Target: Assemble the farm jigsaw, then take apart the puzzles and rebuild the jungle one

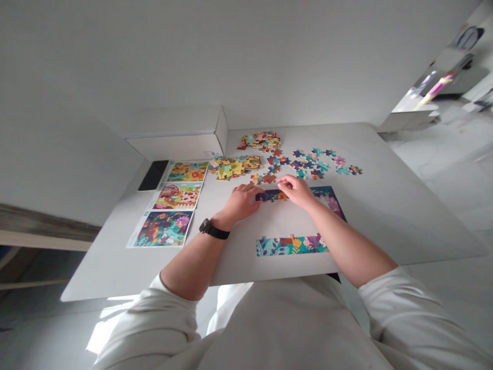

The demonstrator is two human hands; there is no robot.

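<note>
My left hand (244, 201) lies flat on the table with fingers stretched out, touching the left end of a dark blue joined puzzle strip (275, 195). Just above that strip, my right hand (295, 189) is closed, its thumb and fingers pressed together; whatever it may hold is hidden. Right of it, more joined puzzle (333, 203) with purple plants shows, partly covered by my forearm. Nearer me lies a teal joined strip (288, 245) with plants, its right end behind my forearm. Loose blue and orange puzzle pieces (296, 164) lie scattered beyond my hands.
Yellow pieces (241, 167) are heaped left of the blue ones, with a red and green heap (262, 140) farther back. Three picture sheets (177, 198) lie at the left below a black phone (154, 175). A white box (177, 133) stands against the wall.
</note>
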